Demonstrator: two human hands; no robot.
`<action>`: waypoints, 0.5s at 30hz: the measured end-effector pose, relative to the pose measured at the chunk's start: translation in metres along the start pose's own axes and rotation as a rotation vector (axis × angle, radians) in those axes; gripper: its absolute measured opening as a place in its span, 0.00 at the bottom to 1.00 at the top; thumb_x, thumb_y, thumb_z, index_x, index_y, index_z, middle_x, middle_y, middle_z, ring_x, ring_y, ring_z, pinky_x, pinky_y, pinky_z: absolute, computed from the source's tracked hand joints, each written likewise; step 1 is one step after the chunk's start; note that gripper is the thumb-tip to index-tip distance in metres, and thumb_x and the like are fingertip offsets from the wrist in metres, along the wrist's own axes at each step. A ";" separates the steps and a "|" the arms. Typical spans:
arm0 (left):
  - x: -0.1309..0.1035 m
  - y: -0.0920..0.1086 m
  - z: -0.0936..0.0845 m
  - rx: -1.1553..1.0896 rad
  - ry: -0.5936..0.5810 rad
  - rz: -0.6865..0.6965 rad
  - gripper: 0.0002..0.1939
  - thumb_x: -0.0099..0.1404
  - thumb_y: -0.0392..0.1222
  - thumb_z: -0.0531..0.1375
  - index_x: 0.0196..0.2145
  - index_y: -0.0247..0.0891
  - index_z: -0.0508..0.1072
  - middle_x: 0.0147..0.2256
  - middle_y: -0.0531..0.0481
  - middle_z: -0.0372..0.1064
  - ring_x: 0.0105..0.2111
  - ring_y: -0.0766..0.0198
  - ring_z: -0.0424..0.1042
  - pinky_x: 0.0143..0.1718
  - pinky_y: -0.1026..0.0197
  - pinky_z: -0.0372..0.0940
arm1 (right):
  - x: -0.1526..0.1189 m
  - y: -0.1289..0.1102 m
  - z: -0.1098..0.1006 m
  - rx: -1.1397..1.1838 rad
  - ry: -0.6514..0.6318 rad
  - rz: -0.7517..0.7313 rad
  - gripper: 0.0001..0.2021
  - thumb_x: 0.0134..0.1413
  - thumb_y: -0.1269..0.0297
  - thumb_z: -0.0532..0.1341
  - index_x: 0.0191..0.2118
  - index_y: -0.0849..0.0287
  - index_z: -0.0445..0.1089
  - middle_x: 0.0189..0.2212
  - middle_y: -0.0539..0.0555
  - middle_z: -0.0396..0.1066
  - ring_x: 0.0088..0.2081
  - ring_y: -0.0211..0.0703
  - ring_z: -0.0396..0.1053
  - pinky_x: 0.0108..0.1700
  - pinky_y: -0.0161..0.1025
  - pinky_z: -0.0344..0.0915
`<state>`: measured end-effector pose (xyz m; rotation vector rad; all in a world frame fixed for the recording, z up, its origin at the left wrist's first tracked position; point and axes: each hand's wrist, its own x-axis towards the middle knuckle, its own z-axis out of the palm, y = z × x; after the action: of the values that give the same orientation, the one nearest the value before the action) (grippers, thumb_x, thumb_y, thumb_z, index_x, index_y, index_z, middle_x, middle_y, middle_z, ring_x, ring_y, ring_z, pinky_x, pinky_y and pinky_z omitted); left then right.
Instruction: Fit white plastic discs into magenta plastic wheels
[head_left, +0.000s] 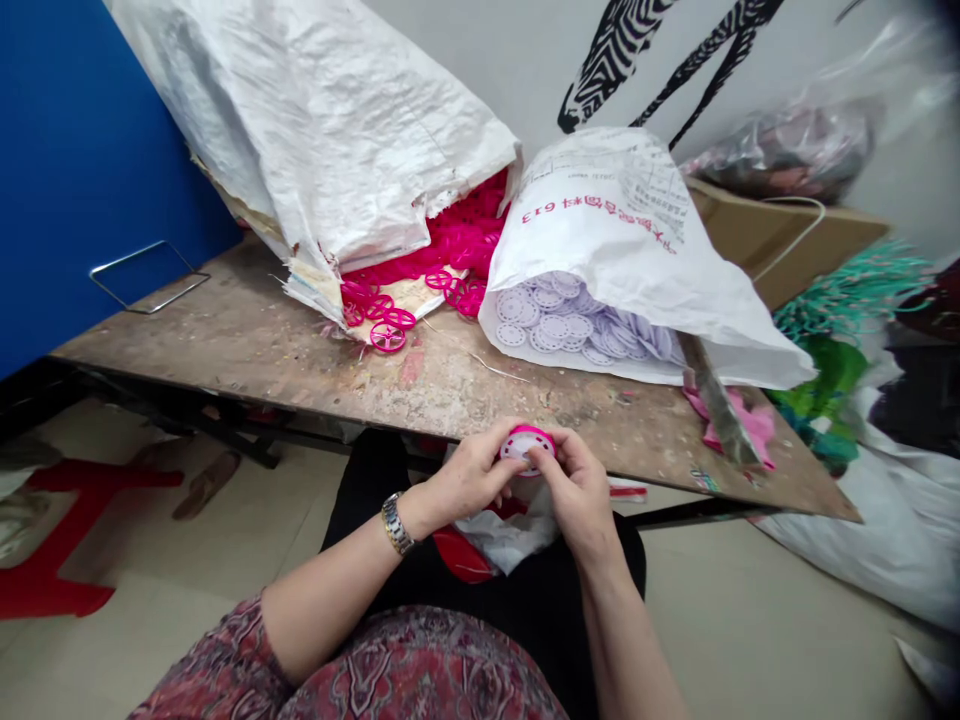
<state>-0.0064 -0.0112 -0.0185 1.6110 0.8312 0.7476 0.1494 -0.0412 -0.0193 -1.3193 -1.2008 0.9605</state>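
Red stool (56, 592) placed on floor (292, 530); zebra picture (619, 50) displayed on wall (480, 45); teal cords (844, 290) heaped beside cardboard (731, 225).

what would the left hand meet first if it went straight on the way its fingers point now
Beyond the pink-rimmed disc it holds, the left hand would probably meet the right hand first, though depth is hard to judge.

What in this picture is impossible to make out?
In the head view:
Disc: underside, hidden by its upper face, left hand and right hand.
Large sack: depths hidden by its own wall; top cut off by upper edge.
Printed sack: small grey text, blurred.
Stool: cut off by left edge.
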 end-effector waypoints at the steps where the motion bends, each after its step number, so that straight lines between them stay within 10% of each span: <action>1: -0.001 0.001 0.000 0.050 -0.010 0.014 0.23 0.68 0.39 0.54 0.60 0.39 0.60 0.26 0.55 0.68 0.18 0.68 0.68 0.20 0.65 0.67 | 0.000 -0.001 -0.001 -0.003 0.002 0.007 0.10 0.53 0.56 0.64 0.37 0.56 0.70 0.28 0.48 0.72 0.29 0.41 0.69 0.34 0.36 0.65; 9: 0.014 0.018 -0.053 0.679 0.131 0.323 0.23 0.68 0.49 0.57 0.57 0.35 0.64 0.49 0.39 0.69 0.50 0.53 0.68 0.53 0.50 0.65 | -0.008 0.006 -0.028 -0.456 -0.222 -0.027 0.12 0.59 0.52 0.59 0.39 0.55 0.71 0.34 0.52 0.76 0.36 0.46 0.72 0.39 0.38 0.65; 15: 0.053 0.024 -0.143 1.249 0.526 0.026 0.19 0.68 0.46 0.57 0.53 0.34 0.68 0.51 0.35 0.63 0.52 0.47 0.61 0.53 0.46 0.60 | -0.014 0.031 -0.044 -0.728 -0.172 -0.107 0.12 0.57 0.49 0.59 0.39 0.51 0.72 0.37 0.55 0.78 0.37 0.54 0.75 0.37 0.44 0.68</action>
<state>-0.0924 0.1064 0.0325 2.5335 1.8980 0.7010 0.1938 -0.0612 -0.0462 -1.7255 -1.8387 0.5755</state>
